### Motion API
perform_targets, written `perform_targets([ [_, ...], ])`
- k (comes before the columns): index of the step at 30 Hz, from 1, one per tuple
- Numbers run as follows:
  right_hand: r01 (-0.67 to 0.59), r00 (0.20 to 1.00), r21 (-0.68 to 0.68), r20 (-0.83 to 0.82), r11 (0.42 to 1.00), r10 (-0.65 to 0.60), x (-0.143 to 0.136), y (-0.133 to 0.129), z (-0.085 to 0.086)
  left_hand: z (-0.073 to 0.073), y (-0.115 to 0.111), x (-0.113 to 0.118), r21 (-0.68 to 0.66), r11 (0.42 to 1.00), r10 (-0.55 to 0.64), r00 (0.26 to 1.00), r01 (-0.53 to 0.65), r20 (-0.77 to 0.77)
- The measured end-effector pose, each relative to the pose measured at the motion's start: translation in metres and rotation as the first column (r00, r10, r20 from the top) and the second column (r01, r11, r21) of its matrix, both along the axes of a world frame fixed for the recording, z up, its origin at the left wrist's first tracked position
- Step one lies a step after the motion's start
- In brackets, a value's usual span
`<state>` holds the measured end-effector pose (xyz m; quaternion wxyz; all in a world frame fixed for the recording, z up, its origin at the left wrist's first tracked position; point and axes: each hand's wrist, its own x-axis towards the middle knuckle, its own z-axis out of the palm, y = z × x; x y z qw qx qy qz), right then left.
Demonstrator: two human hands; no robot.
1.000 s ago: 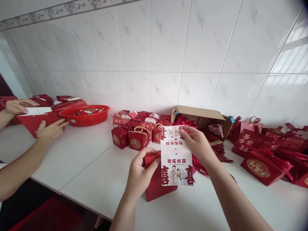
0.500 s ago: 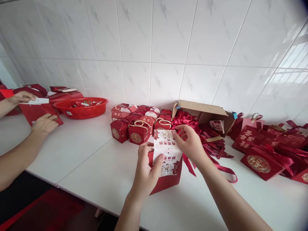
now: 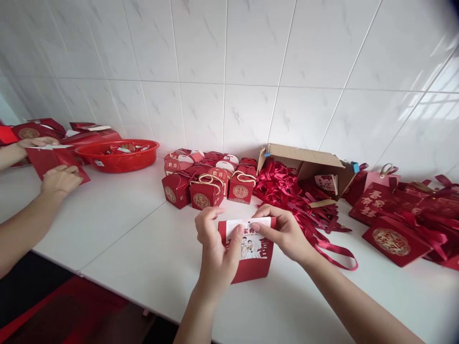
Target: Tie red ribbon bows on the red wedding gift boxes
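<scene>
A red paper gift bag (image 3: pixel 251 272) stands on the table in front of me. Over its top edge lies a folded white printed card (image 3: pixel 249 249), its front half hanging down with red characters and cartoon figures. My left hand (image 3: pixel 217 248) grips the bag's left side, thumb pressed on the card and the index finger raised. My right hand (image 3: pixel 285 234) pinches the top right of card and bag, thumb in front and fingers behind. The back half of the card is hidden. Beyond my right hand lies a heap of dark red ribbons (image 3: pixel 278 184).
Small red gift boxes (image 3: pixel 207 195) stand together at the back. A cardboard box (image 3: pixel 304 154) lies on its side against the tiled wall. More red bags (image 3: pixel 394 243) sit at right. At left, a red basin (image 3: pixel 122 162) holds wrapped items; a co-worker's hands (image 3: pixel 60 180) hold another red bag.
The card's upper half has been folded back over the bag's top edge. My right hand has come down to the top edge. The co-worker's hands have shifted slightly.
</scene>
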<state>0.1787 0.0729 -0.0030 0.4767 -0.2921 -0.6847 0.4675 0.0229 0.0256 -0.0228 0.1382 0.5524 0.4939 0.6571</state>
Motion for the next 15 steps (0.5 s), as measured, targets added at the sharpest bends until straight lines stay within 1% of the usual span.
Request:
perform_targets([
  [1, -0.010, 0.998, -0.066, -0.056, 0.998, 0.006, -0.0029, -0.0012, -0.0042, 0.0015, -0.0001, -0.0009, 0.016, 0.999, -0.032, 0.998, 0.033, -0.057],
  [2, -0.022, 0.995, -0.113, -0.098, 0.993, 0.011, -0.0052, -0.0025, -0.0072, 0.0029, -0.0004, -0.0018, 0.001, 0.996, -0.091, 0.993, 0.092, -0.080],
  [3, -0.031, 0.992, -0.143, -0.129, 0.989, 0.012, -0.0068, -0.0036, -0.0092, 0.0041, -0.0009, -0.0026, -0.032, 0.988, -0.152, 0.987, 0.151, -0.059],
  [4, -0.038, 0.989, -0.160, -0.148, 0.986, 0.014, -0.0077, -0.0046, -0.0103, 0.0051, -0.0015, -0.0032, -0.073, 0.977, -0.199, 0.980, 0.198, -0.007],
  [5, -0.042, 0.987, -0.168, -0.158, 0.985, 0.015, -0.0081, -0.0055, -0.0107, 0.0056, -0.0022, -0.0034, -0.108, 0.967, -0.225, 0.973, 0.229, 0.054],
  [6, -0.040, 0.987, -0.171, -0.162, 0.984, 0.012, -0.0081, -0.0062, -0.0106, 0.0058, -0.0029, -0.0035, -0.135, 0.960, -0.233, 0.967, 0.245, 0.102],
  [8, -0.027, 0.987, -0.172, -0.161, 0.985, -0.001, -0.0078, -0.0075, -0.0099, 0.0052, -0.0038, -0.0035, -0.177, 0.950, -0.233, 0.962, 0.257, 0.145],
  [10, -0.014, 0.988, -0.174, -0.156, 0.985, -0.014, -0.0078, -0.0085, -0.0095, 0.0039, -0.0038, -0.0036, -0.192, 0.944, -0.243, 0.959, 0.268, 0.144],
  [15, 0.002, 0.988, -0.157, -0.152, 0.988, -0.026, -0.0092, -0.0097, -0.0108, 0.0036, -0.0025, -0.0051, -0.181, 0.943, -0.254, 0.955, 0.280, 0.156],
])
